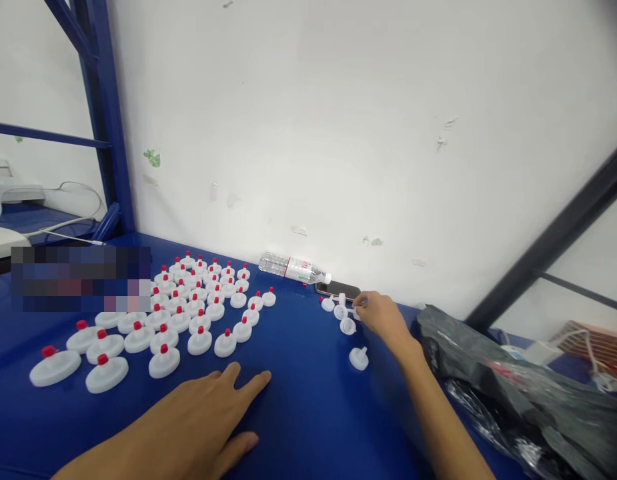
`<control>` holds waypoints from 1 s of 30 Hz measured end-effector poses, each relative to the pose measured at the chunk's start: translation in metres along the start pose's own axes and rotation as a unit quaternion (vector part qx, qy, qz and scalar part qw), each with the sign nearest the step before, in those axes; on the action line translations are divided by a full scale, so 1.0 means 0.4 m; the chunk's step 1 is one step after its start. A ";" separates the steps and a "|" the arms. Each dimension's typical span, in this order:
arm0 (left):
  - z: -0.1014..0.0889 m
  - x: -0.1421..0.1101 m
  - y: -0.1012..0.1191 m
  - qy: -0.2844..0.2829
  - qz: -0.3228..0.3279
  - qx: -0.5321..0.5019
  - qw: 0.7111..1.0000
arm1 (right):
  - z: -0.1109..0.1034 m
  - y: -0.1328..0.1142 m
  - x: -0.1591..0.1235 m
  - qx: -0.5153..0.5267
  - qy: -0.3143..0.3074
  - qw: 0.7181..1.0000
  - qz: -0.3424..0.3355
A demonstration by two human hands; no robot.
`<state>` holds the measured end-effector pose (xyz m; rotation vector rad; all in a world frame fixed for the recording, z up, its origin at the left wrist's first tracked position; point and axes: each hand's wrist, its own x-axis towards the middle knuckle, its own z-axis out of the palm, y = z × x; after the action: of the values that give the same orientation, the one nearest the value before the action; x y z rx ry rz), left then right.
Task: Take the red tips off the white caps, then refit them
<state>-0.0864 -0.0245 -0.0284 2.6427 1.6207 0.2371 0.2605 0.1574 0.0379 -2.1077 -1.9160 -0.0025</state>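
Observation:
My left hand [203, 413] lies palm down on the blue tabletop with its fingers stretched out, holding nothing. Just beyond it stand several white round caps with red tips [164, 362], in loose rows. Over on the right, my right hand [381, 317] is closed in a pinch on a white spout cap [357, 312], partly hidden by the fingers. Beside those fingers, more white caps without red tips lie in a small group, one of them an upturned cap [347, 326]. Nearer to me is a single white cap with a bare spout [359, 359].
A clear plastic bottle [298, 269] lies on its side by the wall, with a dark phone [338, 289] behind the loose caps. A grey plastic bag [518, 387] covers the right side. Blue frame posts [108, 120] rise at the left.

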 end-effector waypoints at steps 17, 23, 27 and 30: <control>-0.107 0.085 0.045 0.091 -0.031 -0.086 0.992 | -0.077 -0.182 -0.122 0.433 -0.357 0.782 -0.269; -0.182 0.131 0.087 0.089 0.011 -0.117 0.989 | -0.037 -0.231 -0.163 0.495 -0.496 0.666 -0.256; -0.174 0.122 0.085 0.102 0.016 -0.138 0.985 | -0.037 -0.231 -0.162 0.504 -0.505 0.655 -0.247; -0.162 0.119 0.087 0.099 0.036 -0.161 0.981 | -0.043 -0.231 -0.162 0.502 -0.505 0.657 -0.250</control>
<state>-0.0439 -0.0014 0.0447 2.4926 1.3921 0.7194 0.1663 0.0974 0.0612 -0.7017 -2.0210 1.9382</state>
